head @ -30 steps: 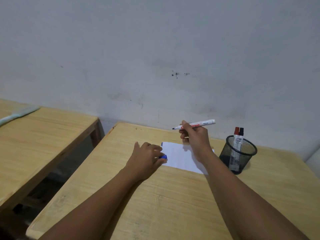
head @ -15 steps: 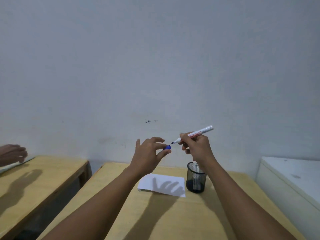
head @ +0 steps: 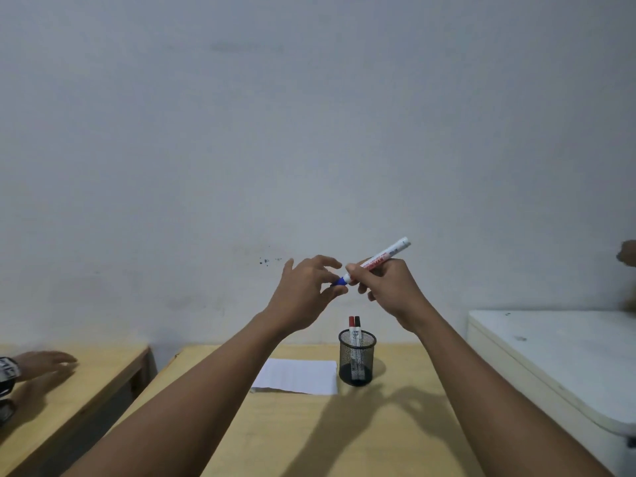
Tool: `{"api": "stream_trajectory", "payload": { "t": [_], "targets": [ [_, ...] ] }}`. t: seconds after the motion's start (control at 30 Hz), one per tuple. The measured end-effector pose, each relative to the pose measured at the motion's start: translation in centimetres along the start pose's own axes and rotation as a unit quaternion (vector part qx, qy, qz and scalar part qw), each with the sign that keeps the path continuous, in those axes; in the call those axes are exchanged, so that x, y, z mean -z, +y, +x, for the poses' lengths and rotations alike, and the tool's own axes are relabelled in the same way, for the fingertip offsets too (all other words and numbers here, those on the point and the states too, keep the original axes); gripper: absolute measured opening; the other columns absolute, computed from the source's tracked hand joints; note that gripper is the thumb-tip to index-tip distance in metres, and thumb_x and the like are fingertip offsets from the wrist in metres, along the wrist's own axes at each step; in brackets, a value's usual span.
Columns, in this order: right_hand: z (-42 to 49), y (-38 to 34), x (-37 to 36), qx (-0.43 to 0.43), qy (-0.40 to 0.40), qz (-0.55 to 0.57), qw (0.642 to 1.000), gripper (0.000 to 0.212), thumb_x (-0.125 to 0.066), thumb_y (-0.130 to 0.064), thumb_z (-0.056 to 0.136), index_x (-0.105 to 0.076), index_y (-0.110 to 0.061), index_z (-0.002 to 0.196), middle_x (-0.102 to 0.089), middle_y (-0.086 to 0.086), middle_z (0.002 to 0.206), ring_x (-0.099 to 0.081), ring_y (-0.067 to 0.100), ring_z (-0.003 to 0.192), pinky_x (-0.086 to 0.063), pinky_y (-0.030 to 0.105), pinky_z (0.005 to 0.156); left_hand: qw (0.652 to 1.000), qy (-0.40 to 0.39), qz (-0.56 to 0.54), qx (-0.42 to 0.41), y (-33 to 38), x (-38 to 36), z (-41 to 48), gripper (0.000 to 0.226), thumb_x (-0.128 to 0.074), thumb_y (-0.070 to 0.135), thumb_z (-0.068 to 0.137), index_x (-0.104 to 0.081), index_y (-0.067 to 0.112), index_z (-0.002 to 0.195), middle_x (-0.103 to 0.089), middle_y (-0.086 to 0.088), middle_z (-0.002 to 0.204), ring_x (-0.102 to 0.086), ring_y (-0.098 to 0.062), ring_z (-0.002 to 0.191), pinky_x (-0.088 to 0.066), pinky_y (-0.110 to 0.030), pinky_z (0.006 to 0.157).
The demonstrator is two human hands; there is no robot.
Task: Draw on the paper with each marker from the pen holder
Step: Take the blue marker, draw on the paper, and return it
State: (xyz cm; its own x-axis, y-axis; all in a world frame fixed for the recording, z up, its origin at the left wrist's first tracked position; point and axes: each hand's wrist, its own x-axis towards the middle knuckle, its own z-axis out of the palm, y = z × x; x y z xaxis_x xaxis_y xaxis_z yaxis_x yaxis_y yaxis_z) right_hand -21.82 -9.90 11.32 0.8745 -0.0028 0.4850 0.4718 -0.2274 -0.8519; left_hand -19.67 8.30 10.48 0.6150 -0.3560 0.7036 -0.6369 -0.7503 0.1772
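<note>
Both my hands are raised in front of the wall, well above the wooden table [head: 309, 428]. My right hand [head: 389, 287] grips a white marker [head: 385, 254] that slants up to the right. My left hand [head: 306, 290] pinches the blue cap [head: 340, 281], which sits on the marker's tip. Below them a black mesh pen holder [head: 357, 361] stands on the table with a red-capped marker [head: 351, 325] and a black-capped marker [head: 357, 324] upright in it. A white sheet of paper [head: 299, 376] lies flat just left of the holder.
A second wooden table [head: 86, 383] stands to the left across a gap, with another person's hand [head: 44, 361] resting on it. A white cabinet top [head: 557, 359] is at the right. A bare grey wall fills the background.
My hands rose off the paper and came together. The blue cap, apart from the marker tip half a second ago, now sits on it. The camera tilted up.
</note>
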Motion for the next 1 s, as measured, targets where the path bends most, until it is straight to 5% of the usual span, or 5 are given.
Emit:
{"api": "stream_trajectory", "payload": {
  "t": [0.33,0.43,0.57,0.73,1.0],
  "targets": [
    [0.0,0.6,-3.1,-0.109,0.06,0.109,0.986,0.033,-0.07,-0.041,0.093,-0.075,-0.01,0.082,-0.063,0.001,0.067,-0.052,0.014,0.06,-0.044,0.026,0.059,0.975,0.138,0.16,-0.066,-0.4,-1.0,-1.2,0.011,-0.075,0.029,0.083,-0.076,0.019,0.079,-0.067,0.006,0.106,-0.061,-0.021,0.103,-0.03,-0.069,0.106],
    [0.4,1.7,-3.5,-0.169,0.112,0.124,0.971,0.062,-0.078,-0.054,0.08,-0.068,-0.007,0.119,-0.069,0.009,0.107,-0.065,0.019,0.089,-0.053,0.032,0.077,0.988,0.128,0.083,-0.014,-1.0,-1.3,-0.8,0.012,-0.073,0.034,0.085,-0.077,0.023,0.085,-0.063,0.008,0.115,-0.059,-0.019,0.106,-0.023,-0.066,0.11],
    [0.8,3.3,-3.5,-0.192,0.214,0.057,0.956,0.124,-0.087,-0.063,0.061,-0.02,-0.027,0.158,-0.028,0.007,0.157,-0.041,0.029,0.141,-0.041,0.051,0.11,0.99,0.114,-0.061,0.061,-0.8,-2.3,0.2,0.02,-0.069,0.047,0.085,-0.076,0.028,0.085,-0.056,0.015,0.121,-0.055,-0.008,0.107,-0.025,-0.059,0.109],
    [1.3,6.2,-2.4,-0.072,0.102,0.006,0.992,0.011,-0.072,-0.035,0.09,-0.077,-0.026,0.095,-0.077,0.0,0.107,-0.072,0.014,0.101,-0.057,0.042,0.096,0.982,0.082,-0.125,0.116,-1.0,-5.0,1.8,0.026,-0.069,0.053,0.082,-0.074,0.028,0.081,-0.055,0.016,0.122,-0.054,-0.008,0.11,-0.031,-0.059,0.106],
    [3.7,11.4,-0.1,-0.003,0.069,-0.138,0.988,0.015,-0.076,-0.012,0.088,-0.077,-0.014,0.103,-0.077,-0.007,0.09,-0.067,-0.004,0.076,-0.044,0.003,0.065,0.946,0.073,-0.246,0.195,-2.5,-11.3,4.6,0.035,-0.064,0.068,0.075,-0.072,0.034,0.081,-0.056,0.02,0.11,-0.058,-0.002,0.099,-0.046,-0.049,0.096]
  ]
}}
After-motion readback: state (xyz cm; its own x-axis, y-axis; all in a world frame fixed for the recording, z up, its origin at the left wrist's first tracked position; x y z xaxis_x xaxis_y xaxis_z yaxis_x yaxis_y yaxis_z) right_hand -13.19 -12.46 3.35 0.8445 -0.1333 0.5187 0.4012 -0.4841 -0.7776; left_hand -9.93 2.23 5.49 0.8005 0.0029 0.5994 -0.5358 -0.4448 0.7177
